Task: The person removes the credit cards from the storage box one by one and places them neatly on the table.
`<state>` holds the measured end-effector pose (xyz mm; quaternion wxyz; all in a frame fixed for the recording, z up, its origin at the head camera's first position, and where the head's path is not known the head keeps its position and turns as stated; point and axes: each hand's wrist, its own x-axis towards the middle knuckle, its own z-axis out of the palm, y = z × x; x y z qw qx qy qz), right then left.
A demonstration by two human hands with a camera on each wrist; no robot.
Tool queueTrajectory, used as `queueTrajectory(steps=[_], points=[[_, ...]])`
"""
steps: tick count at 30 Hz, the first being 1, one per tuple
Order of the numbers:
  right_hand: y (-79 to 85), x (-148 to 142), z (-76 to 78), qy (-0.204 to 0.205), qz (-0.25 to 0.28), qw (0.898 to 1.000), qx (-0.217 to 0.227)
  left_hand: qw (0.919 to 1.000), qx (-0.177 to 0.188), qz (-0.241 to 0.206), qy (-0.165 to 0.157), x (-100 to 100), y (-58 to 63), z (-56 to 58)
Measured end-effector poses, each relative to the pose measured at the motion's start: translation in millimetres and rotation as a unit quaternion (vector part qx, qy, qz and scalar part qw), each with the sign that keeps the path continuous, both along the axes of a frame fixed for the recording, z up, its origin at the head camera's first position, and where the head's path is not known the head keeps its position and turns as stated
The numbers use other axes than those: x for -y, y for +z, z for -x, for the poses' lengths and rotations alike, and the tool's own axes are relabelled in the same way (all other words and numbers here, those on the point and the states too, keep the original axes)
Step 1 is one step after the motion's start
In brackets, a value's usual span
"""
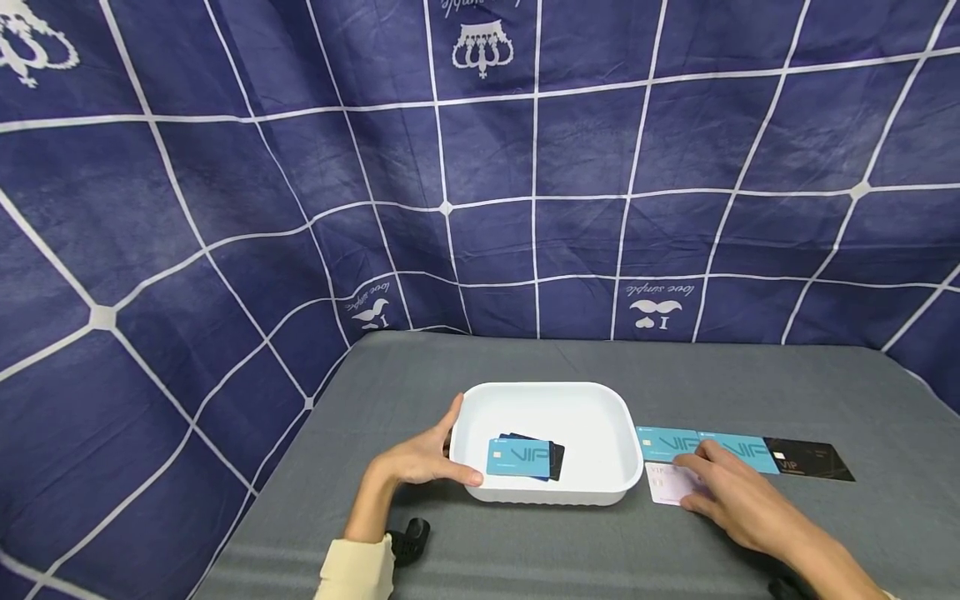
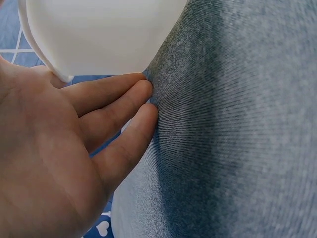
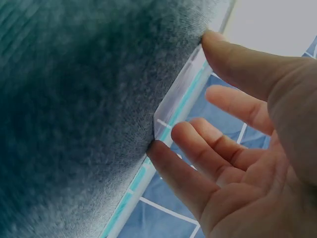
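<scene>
In the head view, my left hand (image 1: 422, 454) spans the left end of a white plastic tray (image 1: 622, 483), its thumb at the near rim. Straight fingers (image 2: 116, 111) touch the tray's lower side in the left wrist view. Inside the tray a light blue VIP card (image 1: 517, 457) lies over dark cards (image 1: 557, 461). Right of the tray, my right hand (image 1: 738, 504) pinches a pink VIP card (image 1: 663, 483) across its near and far edges. The pink card (image 3: 176, 94) lies flat on the table, partly covered by the hand.
Behind the pink card, two light blue VIP cards (image 1: 660, 443) and a black VIP card (image 1: 813, 460) lie in a row. Grey cloth (image 1: 487, 550) covers the table. A blue checked curtain (image 1: 487, 233) hangs behind and at the left.
</scene>
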<state>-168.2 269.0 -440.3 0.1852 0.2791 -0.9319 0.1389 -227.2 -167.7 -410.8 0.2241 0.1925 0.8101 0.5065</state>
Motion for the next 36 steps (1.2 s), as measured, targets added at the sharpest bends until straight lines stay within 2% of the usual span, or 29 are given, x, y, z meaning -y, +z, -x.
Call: queueTrajectory(steps=[5, 16, 28, 31, 36], points=[[-3.3, -1.5, 2.0, 0.008, 0.009, 1.0, -0.013, 1.0, -0.001, 0.001, 0.001, 0.9, -1.3, 0.1], [2.1, -0.2, 2.0, -0.041, 0.002, 0.997, 0.058, 1.0, 0.0, 0.001, -0.001, 2.1, -1.0, 0.3], [0.9, -0.9, 3.9, -0.031, 0.006, 0.999, 0.021, 1.0, -0.001, -0.006, -0.007, 2.4, 0.1, 1.6], [3.7, -0.4, 2.7, -0.031, 0.009, 0.999, 0.028, 0.9999, 0.003, -0.009, -0.007, 1.8, 0.2, 1.3], [10.5, 3.8, 0.3, -0.02, 0.023, 0.999, 0.014, 0.9999, 0.008, -0.009, -0.006, 0.8, -0.6, 0.5]])
